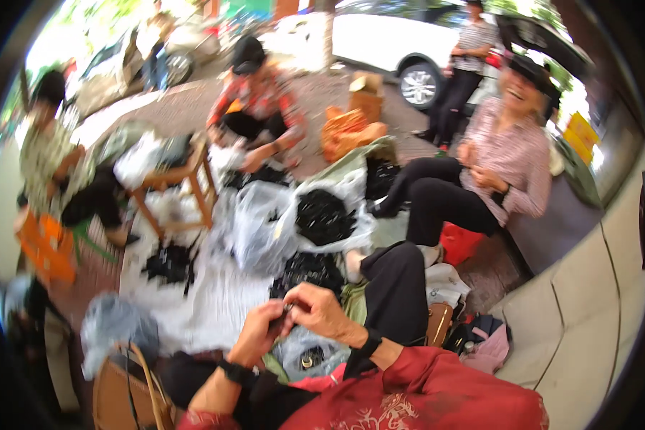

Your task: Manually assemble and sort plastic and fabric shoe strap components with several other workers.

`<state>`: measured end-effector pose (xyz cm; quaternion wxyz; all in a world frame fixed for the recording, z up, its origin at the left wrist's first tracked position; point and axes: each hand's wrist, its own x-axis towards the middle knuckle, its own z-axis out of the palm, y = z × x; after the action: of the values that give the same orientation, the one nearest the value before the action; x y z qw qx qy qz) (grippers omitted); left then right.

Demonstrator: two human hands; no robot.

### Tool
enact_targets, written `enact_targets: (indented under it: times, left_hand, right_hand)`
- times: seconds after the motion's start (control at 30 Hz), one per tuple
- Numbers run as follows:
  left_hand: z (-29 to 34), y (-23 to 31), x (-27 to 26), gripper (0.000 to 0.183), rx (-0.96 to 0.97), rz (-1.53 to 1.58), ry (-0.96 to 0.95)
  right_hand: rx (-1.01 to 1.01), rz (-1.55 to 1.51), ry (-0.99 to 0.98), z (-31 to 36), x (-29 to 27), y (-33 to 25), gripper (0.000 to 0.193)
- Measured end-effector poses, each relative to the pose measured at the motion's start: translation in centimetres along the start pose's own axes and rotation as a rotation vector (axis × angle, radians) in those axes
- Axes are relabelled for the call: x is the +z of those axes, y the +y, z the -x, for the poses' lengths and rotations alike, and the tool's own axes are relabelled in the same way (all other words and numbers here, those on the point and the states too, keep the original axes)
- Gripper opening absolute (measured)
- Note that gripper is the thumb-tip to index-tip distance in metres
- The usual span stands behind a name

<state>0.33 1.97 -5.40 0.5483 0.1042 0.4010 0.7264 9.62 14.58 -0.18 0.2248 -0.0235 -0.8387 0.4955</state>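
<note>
In front of my lap, my left hand and my right hand meet with fingers bent inward. Between their fingertips is a small dark piece, mostly covered by the fingers, so its kind does not show. Just beyond my hands lies a heap of black strap-like pieces. A clear plastic bag with a few small shiny things on it rests below my hands. Farther off, a white bag stands open, filled with more black pieces.
A white sheet covers the ground, with a small black pile on it. Around it are a wooden stool, an orange chair, an orange bag and a cardboard box. Several people sit or stand nearby; a white car is behind.
</note>
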Motion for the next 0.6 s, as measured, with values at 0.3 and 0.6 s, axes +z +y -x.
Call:
enact_targets:
  times: [0.3,0.6]
  left_hand:
    - [-1.5,-0.9,0.1,0.046,-0.046,0.285,-0.021]
    - [-0.3,0.3,0.0,0.052,-0.092,0.337,0.062]
  right_hand:
    - [0.042,0.079,-0.259,-0.8,1.7,-0.4,0.016]
    - [0.112,-0.036,-0.224,-1.2,1.0,0.6,0.019]
